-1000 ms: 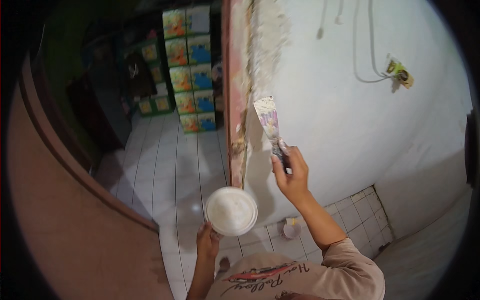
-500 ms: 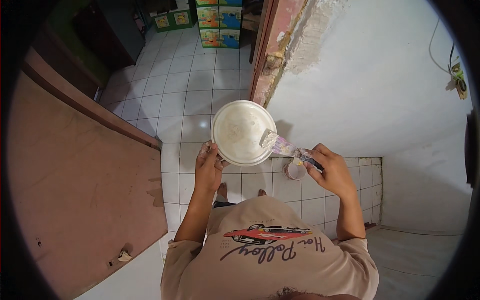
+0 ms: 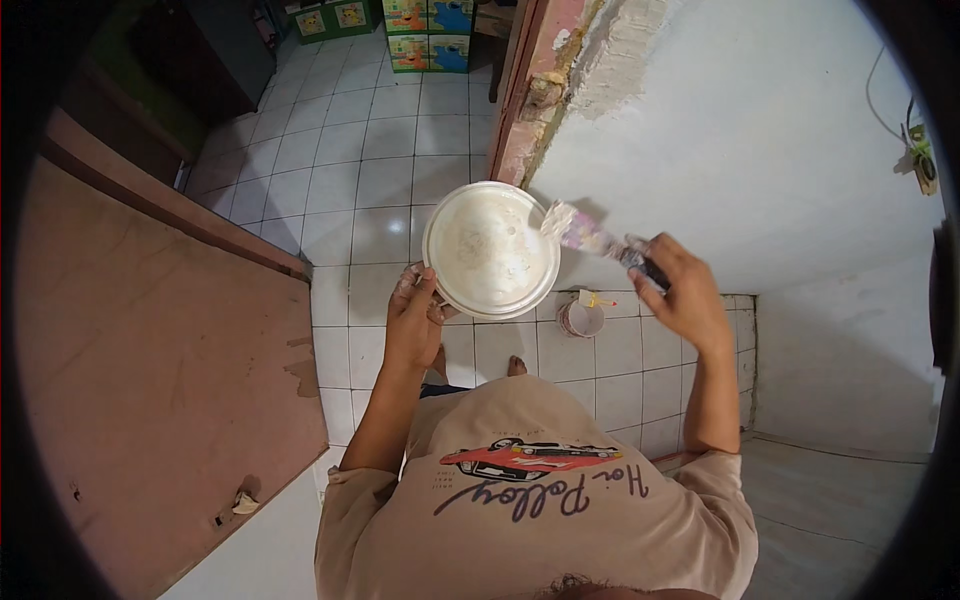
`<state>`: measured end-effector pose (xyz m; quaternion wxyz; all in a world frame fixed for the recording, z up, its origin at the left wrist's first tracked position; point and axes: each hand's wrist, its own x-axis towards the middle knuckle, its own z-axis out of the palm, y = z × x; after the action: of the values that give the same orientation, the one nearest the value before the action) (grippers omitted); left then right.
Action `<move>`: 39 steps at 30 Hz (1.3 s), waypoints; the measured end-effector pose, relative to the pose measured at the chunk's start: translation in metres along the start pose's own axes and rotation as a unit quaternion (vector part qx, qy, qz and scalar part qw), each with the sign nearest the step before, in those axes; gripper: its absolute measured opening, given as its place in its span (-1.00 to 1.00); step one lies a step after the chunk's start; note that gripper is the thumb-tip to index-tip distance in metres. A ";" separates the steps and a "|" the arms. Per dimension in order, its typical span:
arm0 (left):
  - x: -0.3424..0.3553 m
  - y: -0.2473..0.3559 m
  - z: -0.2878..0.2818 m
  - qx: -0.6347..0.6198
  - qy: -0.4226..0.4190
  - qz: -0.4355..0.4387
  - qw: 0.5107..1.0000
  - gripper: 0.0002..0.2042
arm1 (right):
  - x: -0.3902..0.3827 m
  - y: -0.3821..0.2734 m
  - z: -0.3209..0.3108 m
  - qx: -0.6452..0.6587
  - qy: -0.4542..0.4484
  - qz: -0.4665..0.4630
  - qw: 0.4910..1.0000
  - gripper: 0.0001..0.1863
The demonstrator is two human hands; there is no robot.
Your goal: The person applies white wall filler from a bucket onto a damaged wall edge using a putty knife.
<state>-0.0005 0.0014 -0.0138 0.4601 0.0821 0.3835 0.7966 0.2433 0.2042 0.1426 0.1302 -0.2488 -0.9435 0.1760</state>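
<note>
My left hand is closed on the lower left rim of a round white lid, held flat in front of me with whitish smears on its face. The fingers under the lid are partly hidden and have white paste on them. In my right hand is the dark handle of a putty knife. Its blade is streaked purple and white, and a lump of white putty covers the tip. That tip is at the lid's right edge; whether it touches I cannot tell.
A small tub with a yellow-handled tool stands on the tiled floor. At right is a white wall, with rough plaster beside a worn door frame. A brown door fills the left side. Colourful boxes stand farther back.
The putty knife has moved up and to the right, from over the lid's face to its right edge. My right hand has risen with it. The view has shifted slightly.
</note>
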 end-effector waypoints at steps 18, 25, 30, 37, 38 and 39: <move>-0.003 -0.012 -0.008 -0.011 0.010 -0.032 0.999 -0.72 | 0.063 -0.008 -0.015 -0.298 -0.068 -0.250 0.919 -0.61; 0.002 -0.028 -0.024 -0.030 0.023 -0.056 0.998 -0.74 | 0.052 -0.011 -0.022 -0.206 -0.176 -0.152 0.950 -0.71; 0.010 -0.051 -0.057 -0.120 -0.051 -0.103 0.986 -0.80 | 0.051 -0.015 -0.027 -0.181 -0.210 -0.127 0.952 -0.74; 0.010 -0.059 -0.043 -0.114 0.000 -0.110 0.987 -0.84 | 0.061 -0.036 -0.037 -0.214 -0.249 -0.089 0.940 -0.77; 0.010 -0.057 -0.037 -0.112 0.021 -0.108 0.988 -0.84 | 0.063 -0.037 -0.037 -0.213 -0.268 -0.074 0.937 -0.77; 0.009 -0.056 -0.033 -0.110 0.042 -0.106 0.987 -0.85 | 0.064 -0.034 -0.036 -0.213 -0.271 -0.076 0.936 -0.77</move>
<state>0.0159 0.0070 -0.0765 0.5314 -0.0436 0.3195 0.7833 0.1875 0.2189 0.1990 -0.1731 -0.1411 -0.9745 0.0209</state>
